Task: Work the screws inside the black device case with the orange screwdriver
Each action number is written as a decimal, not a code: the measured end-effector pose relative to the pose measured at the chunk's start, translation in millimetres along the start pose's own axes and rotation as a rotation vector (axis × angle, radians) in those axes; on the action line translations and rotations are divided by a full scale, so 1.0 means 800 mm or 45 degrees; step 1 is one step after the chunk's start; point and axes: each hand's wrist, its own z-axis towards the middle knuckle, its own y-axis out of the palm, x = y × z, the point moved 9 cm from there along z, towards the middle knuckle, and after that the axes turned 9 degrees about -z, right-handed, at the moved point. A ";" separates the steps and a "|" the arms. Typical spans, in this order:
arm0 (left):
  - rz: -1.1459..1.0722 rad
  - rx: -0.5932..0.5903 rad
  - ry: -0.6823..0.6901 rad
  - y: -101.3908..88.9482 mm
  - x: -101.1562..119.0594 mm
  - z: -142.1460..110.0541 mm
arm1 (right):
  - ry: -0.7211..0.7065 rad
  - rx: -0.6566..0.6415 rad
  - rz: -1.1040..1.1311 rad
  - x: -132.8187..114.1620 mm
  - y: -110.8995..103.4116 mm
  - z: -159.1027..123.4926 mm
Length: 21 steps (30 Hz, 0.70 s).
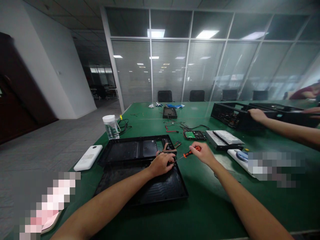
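In my right hand point(202, 152) is a screwdriver point(192, 152) with an orange and black handle, its thin shaft pointing left and down. My left hand point(163, 164) is at the tip, its fingers bent together over the inner edges of two black casing halves; what they pinch is hidden. The rear casing half point(125, 150) lies open with multicoloured wires point(165, 147) at its right end. The front casing half point(160, 186) lies nearer me, partly under my left forearm.
Right of the casing are a hard drive with green circuit board point(191, 134), a silvery drive unit point(222, 138) and a white phone point(238, 160). Another white device point(88, 157) and a clear bottle point(111, 128) stand left. Another person's hand point(258, 115) touches a large black chassis point(232, 115).
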 end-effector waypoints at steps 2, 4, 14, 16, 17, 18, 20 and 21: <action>-0.007 0.011 0.009 -0.001 0.001 0.000 | -0.008 -0.004 -0.017 -0.001 0.000 0.000; -0.013 0.021 0.013 -0.002 0.001 -0.001 | -0.010 -0.003 -0.025 0.000 -0.001 0.000; -0.003 0.028 0.008 -0.002 0.000 -0.001 | -0.052 -0.065 -0.317 -0.032 -0.010 0.000; 0.002 0.032 0.000 -0.001 -0.001 -0.001 | -0.091 -0.129 -0.493 -0.057 -0.014 0.001; 0.004 0.037 -0.005 -0.001 -0.002 -0.001 | -0.111 -0.171 -0.558 -0.070 -0.015 0.003; 0.005 0.042 -0.008 -0.001 -0.003 -0.001 | -0.124 -0.222 -0.600 -0.082 -0.016 0.004; 0.008 0.055 -0.006 -0.002 -0.003 -0.001 | -0.126 -0.343 -0.603 -0.104 -0.015 0.010; 0.011 0.063 -0.005 -0.002 -0.003 -0.001 | -0.130 -0.416 -0.574 -0.113 -0.012 0.014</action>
